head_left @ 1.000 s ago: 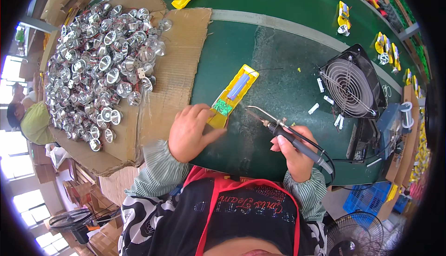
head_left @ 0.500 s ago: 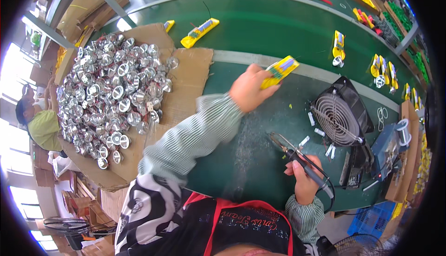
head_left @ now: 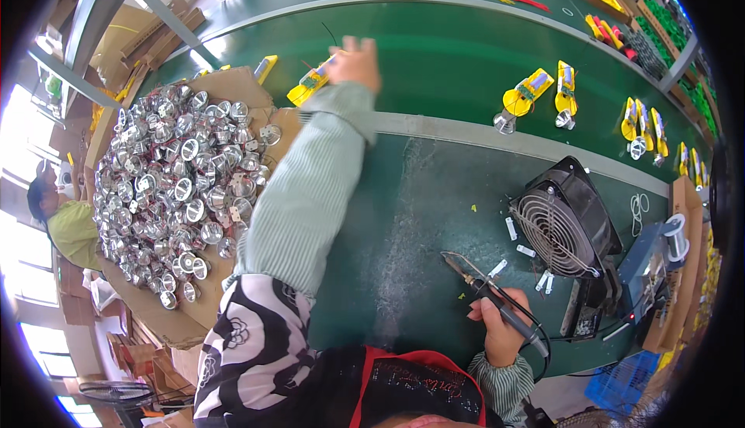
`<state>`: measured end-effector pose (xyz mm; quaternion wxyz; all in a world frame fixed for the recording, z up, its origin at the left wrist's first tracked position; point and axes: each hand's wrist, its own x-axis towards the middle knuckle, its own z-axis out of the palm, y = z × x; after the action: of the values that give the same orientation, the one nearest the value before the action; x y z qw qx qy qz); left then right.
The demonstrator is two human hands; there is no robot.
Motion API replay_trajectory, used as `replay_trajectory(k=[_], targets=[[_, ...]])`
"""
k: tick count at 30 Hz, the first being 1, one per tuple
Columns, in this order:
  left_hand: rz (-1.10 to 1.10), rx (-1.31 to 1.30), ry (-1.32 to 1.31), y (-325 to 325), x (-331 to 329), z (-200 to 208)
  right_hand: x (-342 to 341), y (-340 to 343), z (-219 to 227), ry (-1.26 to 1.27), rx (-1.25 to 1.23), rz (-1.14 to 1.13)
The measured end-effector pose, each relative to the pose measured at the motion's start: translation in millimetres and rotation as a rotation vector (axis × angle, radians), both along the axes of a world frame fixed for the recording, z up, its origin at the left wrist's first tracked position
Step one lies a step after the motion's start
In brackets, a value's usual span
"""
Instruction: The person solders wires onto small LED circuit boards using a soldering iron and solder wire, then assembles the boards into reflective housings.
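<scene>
My left hand (head_left: 357, 65) reaches over the far green belt, at the right end of a yellow plastic housing (head_left: 304, 88) with a small circuit board and a thin wire. The hand covers that end, and I cannot make out whether its fingers grip it. In my right hand (head_left: 503, 327) is a soldering iron (head_left: 497, 301), its tip pointing up and left above the green work surface. Farther right on the belt lies another yellow housing (head_left: 534, 86) with a silver reflector (head_left: 504, 123) at its lower end.
Many silver reflectors (head_left: 186, 187) are heaped on cardboard (head_left: 283, 129) at left. A black fan (head_left: 570, 218) with a wire guard stands at right, near small white pieces (head_left: 526, 250), a solder spool (head_left: 677, 239) and a blue soldering station (head_left: 644, 269). More yellow housings (head_left: 640, 125) lie along the belt.
My left hand has let go of the yellow housing it held, which now lies on the belt, and has moved left to another housing. My right hand still holds the soldering iron.
</scene>
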<state>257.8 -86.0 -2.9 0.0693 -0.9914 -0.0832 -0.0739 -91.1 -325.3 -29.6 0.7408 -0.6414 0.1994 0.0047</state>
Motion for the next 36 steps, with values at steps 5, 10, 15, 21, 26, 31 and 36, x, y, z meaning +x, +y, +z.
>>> replay_trajectory(k=[5,10,15,21,26,31,36], targets=[[0.221,-0.150,0.177,107.9,13.0,-20.2,2.1,8.5,3.3,-0.047,-0.054,0.032],[-0.037,-0.212,0.059,110.6,-8.1,-21.6,-0.1,15.8,7.1,-0.084,-0.111,0.031],[-0.282,-0.324,-0.079,75.4,-99.8,-2.0,-7.8,19.0,11.7,-0.175,-0.145,0.018],[-0.446,-0.394,-0.006,41.7,-259.9,-12.8,-17.3,19.9,13.3,-0.224,-0.162,0.005],[-0.425,-0.408,0.068,29.5,-330.4,-15.7,-21.8,23.8,14.3,-0.271,-0.143,0.056],[-0.447,-0.586,-0.048,57.2,-332.1,-4.0,-29.5,24.3,15.6,-0.262,-0.101,0.121],[-0.011,-0.147,-0.366,160.0,-315.6,13.9,-35.5,25.8,16.6,-0.269,-0.083,0.127]])
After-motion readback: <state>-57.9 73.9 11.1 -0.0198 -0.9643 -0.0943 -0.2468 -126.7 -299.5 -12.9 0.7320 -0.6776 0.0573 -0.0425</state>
